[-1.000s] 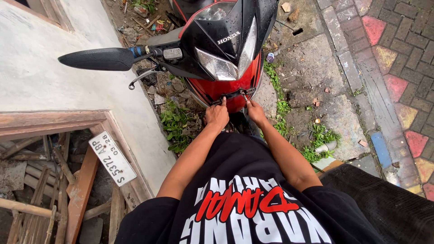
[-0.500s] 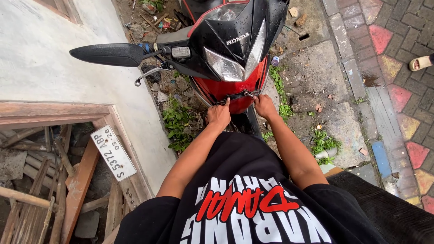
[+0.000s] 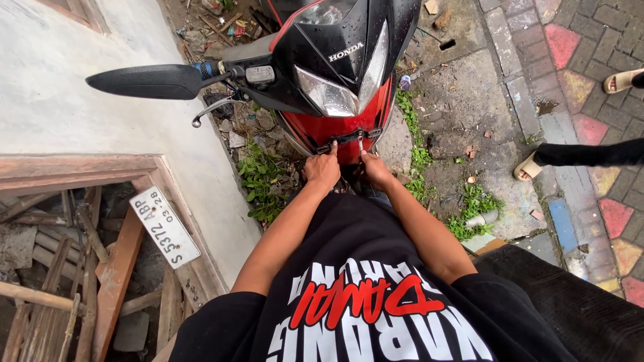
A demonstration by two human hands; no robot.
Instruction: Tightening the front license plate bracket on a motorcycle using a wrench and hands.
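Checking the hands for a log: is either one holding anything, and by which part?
The right hand pinches a thin metal tool by its lower end, tip up at the red front panel. The left hand holds nothing; its forefinger touches the panel.

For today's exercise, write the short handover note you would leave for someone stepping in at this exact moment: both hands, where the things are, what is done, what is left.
Left hand: at the slot in the scooter's red front panel, forefinger pointing up onto it; holds nothing visible.
Right hand: beside it, pinching a thin metal tool, tip up at the same slot.
Number plate: off the scooter, lying on the wooden frame to the left.
Done: plate is off.
Left: the mount spot on the panel is bare; whether any fastener is in cannot be seen.
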